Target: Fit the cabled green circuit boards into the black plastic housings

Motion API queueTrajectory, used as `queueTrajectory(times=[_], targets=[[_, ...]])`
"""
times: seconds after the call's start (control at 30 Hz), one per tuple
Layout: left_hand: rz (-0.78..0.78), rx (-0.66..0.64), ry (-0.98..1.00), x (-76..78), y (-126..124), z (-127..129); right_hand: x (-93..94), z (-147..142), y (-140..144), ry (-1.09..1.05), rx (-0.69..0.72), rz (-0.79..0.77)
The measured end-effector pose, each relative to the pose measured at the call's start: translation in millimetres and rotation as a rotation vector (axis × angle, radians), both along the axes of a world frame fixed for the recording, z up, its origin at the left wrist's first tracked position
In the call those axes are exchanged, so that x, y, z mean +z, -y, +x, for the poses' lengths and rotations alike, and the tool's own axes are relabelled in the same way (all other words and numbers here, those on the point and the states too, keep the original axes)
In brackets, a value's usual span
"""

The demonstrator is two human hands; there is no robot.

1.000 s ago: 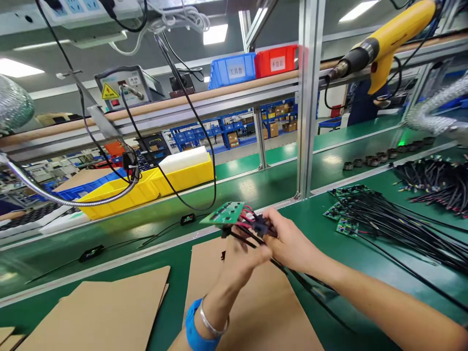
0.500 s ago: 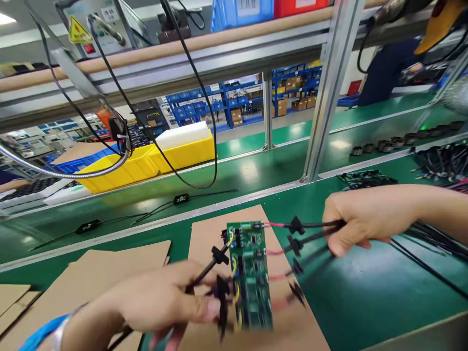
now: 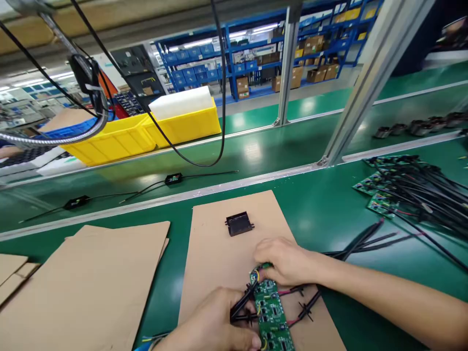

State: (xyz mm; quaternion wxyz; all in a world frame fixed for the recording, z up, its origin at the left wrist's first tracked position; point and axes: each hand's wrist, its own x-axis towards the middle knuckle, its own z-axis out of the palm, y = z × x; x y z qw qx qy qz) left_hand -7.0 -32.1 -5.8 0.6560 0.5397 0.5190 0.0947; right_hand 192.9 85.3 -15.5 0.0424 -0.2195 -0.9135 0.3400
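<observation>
A green circuit board (image 3: 272, 309) with several joined sections lies over a cardboard sheet (image 3: 208, 243), its lower end cut off by the picture's edge. Black cables (image 3: 239, 309) on its left side run into my left hand (image 3: 219, 319), which is closed round them with the thumb at the board's edge. At the board's far end, my right hand (image 3: 281, 261) is closed, fingers pinching the top section; the fingertips are partly hidden. More black cables with red ends leave the board's right side beneath my right forearm. Beyond the hands, a small black open case (image 3: 239, 224) rests on the cardboard.
Stacked cardboard (image 3: 84, 278) lies to the left. Wired circuit boards (image 3: 383, 202) and a heap of black cables (image 3: 427, 195) are at the right. A metal post (image 3: 373, 83) rises behind the bench. Yellow bins (image 3: 186, 124) stand at the back, with a hanging cable (image 3: 222, 73) before them.
The board has come down and closer to me, over the cardboard. My right hand has left the right-side cables and moved left onto the board's far end. The black case is now uncovered.
</observation>
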Motion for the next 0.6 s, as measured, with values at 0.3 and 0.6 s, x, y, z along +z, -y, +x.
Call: queueTrajectory(times=[0.3, 0.6], targets=[[0.141, 0.064, -0.143, -14.5, 10, 3, 11.4, 8, 22, 0.27, 0.038, 0.015], [0.626, -0.08, -0.264, -48.8, 33, -7, 21.2, 12, 43, 0.289, 0.001, -0.101]])
